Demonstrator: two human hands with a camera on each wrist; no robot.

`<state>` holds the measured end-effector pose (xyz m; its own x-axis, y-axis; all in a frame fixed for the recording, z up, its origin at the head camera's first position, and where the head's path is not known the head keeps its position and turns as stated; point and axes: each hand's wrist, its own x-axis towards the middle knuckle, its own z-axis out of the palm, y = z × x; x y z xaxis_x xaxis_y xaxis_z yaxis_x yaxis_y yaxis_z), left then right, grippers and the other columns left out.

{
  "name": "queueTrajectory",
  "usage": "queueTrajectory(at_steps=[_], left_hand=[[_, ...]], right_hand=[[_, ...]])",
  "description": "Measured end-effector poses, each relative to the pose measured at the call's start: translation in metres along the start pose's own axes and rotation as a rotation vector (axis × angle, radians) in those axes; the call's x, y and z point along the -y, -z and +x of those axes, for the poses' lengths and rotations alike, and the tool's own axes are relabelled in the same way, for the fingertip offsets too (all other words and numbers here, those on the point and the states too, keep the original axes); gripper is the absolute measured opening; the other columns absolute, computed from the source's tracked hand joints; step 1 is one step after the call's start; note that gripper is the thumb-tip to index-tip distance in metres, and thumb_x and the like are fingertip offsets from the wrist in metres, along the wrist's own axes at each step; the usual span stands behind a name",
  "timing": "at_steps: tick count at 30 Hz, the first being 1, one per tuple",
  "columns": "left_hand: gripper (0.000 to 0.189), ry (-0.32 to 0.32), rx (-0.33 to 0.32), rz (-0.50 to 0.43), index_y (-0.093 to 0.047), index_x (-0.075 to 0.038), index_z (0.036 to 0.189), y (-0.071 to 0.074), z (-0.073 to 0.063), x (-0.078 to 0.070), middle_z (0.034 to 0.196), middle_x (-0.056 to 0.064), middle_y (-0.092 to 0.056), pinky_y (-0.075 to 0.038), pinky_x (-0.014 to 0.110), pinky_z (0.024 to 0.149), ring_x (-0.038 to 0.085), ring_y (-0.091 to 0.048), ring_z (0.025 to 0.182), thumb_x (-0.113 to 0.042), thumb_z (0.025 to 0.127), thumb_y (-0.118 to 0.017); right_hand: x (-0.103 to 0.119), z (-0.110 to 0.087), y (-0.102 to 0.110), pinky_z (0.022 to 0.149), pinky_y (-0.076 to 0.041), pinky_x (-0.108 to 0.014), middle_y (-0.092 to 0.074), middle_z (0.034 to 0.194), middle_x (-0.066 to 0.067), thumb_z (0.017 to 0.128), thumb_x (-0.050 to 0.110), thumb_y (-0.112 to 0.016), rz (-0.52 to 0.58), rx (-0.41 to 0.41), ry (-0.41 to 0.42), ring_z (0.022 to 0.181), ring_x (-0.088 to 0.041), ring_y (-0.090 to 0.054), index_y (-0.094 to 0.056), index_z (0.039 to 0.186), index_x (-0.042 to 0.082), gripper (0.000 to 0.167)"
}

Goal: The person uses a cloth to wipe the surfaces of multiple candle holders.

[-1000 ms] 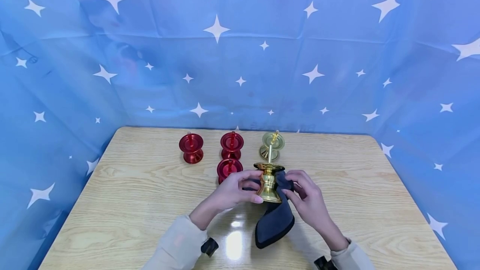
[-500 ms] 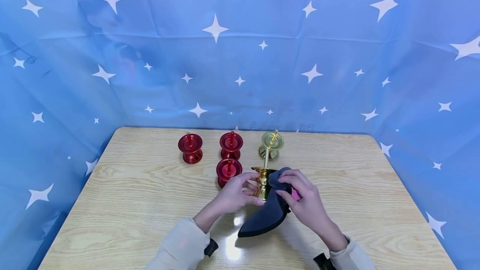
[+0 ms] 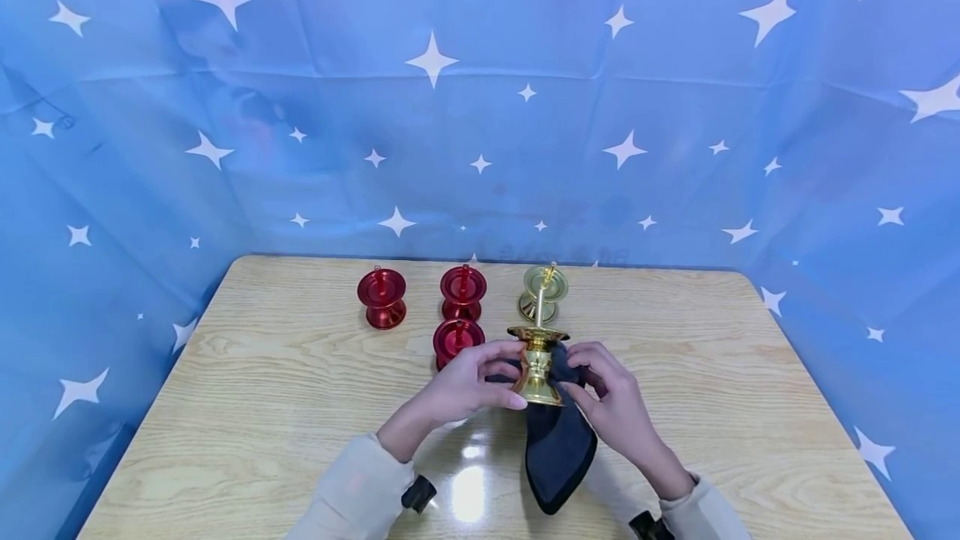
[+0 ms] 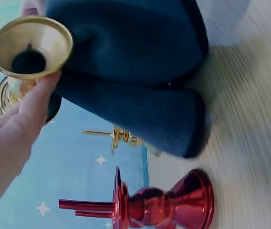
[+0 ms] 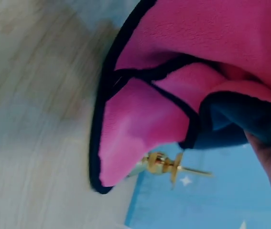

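Head view: left hand (image 3: 476, 380) grips a gold candlestick (image 3: 537, 369) between fingers and thumb. Right hand (image 3: 613, 398) pinches a dark cloth (image 3: 559, 450) (pink-backed).

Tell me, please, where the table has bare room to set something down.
The table is bare left of the red candleholders and right of the right hand; it's crowded between, around the left hand, cloth and gold candleholders.
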<state>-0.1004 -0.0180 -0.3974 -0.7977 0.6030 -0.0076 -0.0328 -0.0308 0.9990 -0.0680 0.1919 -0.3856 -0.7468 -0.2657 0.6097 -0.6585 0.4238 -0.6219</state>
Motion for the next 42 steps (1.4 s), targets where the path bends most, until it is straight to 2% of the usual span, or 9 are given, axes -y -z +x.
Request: queueTrajectory(at_steps=[5,7,9,13,16,20,25,33,42], left_hand=[[0.065,0.032,-0.094,0.147,-0.044,0.004,0.13,-0.007,0.002,0.006,0.127,0.014,-0.047,-0.046,0.039,0.089,0.024,-0.054,0.103,-0.001,0.073,-0.075],[0.065,0.028,-0.105,0.171,-0.044,0.003,0.13,-0.008,0.003,0.008,0.128,0.015,-0.047,-0.046,0.042,0.09,0.025,-0.054,0.103,-0.001,0.073,-0.074],[0.064,0.025,-0.103,0.17,-0.044,0.003,0.13,-0.008,0.003,0.007,0.127,0.015,-0.047,-0.046,0.039,0.089,0.025,-0.054,0.103,0.0,0.074,-0.074],[0.061,0.03,-0.067,0.066,-0.044,0.005,0.129,-0.006,0.001,0.007,0.122,0.015,-0.05,-0.048,0.033,0.087,0.024,-0.055,0.103,0.003,0.075,-0.072],[0.061,0.016,-0.026,-0.036,-0.042,0.007,0.13,-0.003,-0.001,0.006,0.122,0.015,-0.049,-0.048,0.031,0.087,0.022,-0.054,0.103,0.005,0.076,-0.07],[0.063,-0.034,0.052,-0.13,-0.038,0.008,0.132,0.001,-0.004,0.001,0.129,0.017,-0.043,-0.046,0.033,0.09,0.019,-0.051,0.105,0.007,0.076,-0.068],[0.064,-0.069,0.109,-0.099,-0.036,0.008,0.134,0.001,-0.002,-0.005,0.133,0.018,-0.04,-0.045,0.033,0.091,0.022,-0.05,0.11,0.006,0.078,-0.067],[0.065,-0.007,0.008,0.136,-0.038,0.004,0.133,0.002,-0.002,-0.002,0.134,0.015,-0.041,-0.044,0.03,0.092,0.027,-0.048,0.114,0.002,0.077,-0.07],[0.066,-0.069,0.133,-0.092,-0.032,0.008,0.136,0.011,-0.006,-0.003,0.136,0.021,-0.036,-0.041,0.035,0.095,0.029,-0.045,0.118,0.006,0.079,-0.066]], right_hand=[[0.017,0.01,0.004,0.051,-0.038,-0.014,-0.056,0.092,-0.017,0.058,-0.026,-0.07,-0.039,-0.014,0.068,0.067,-0.013,-0.051,-0.058,0.085,-0.003,0.037],[0.013,0.009,0.003,0.054,-0.039,-0.015,-0.057,0.094,-0.015,0.069,-0.014,-0.071,-0.053,-0.004,0.091,0.069,-0.015,-0.052,-0.059,0.088,-0.001,0.026],[0.006,0.006,0.002,0.06,-0.041,-0.015,-0.057,0.096,-0.014,0.08,0.003,-0.069,-0.063,0.006,0.106,0.075,-0.017,-0.053,-0.059,0.089,0.0,0.014],[-0.004,0.002,0.002,0.066,-0.041,-0.015,-0.056,0.099,-0.013,0.09,0.026,-0.057,-0.077,0.02,0.114,0.082,-0.02,-0.053,-0.058,0.091,0.001,0.026],[-0.01,-0.001,0.002,0.057,-0.04,-0.015,-0.055,0.098,-0.012,0.083,0.007,-0.066,-0.08,0.028,0.087,0.075,-0.015,-0.051,-0.055,0.091,0.001,0.015],[-0.017,-0.006,0.0,0.053,-0.043,-0.015,-0.055,0.097,-0.011,0.062,-0.021,-0.072,-0.085,0.033,0.056,0.076,-0.014,-0.054,-0.055,0.089,0.001,0.039],[-0.021,-0.008,0.0,0.054,-0.044,-0.016,-0.056,0.096,-0.012,0.059,-0.021,-0.073,-0.083,0.017,0.054,0.079,-0.015,-0.055,-0.057,0.088,0.003,0.041],[-0.001,0.001,0.009,0.053,-0.038,-0.015,-0.058,0.099,-0.011,0.064,-0.017,-0.073,-0.031,0.029,0.073,0.072,-0.01,-0.05,-0.059,0.091,0.005,0.037],[-0.006,-0.001,0.006,0.052,-0.04,-0.016,-0.056,0.097,-0.016,0.058,-0.026,-0.07,0.008,0.035,0.07,0.076,-0.011,-0.053,-0.056,0.09,0.0,0.043]])
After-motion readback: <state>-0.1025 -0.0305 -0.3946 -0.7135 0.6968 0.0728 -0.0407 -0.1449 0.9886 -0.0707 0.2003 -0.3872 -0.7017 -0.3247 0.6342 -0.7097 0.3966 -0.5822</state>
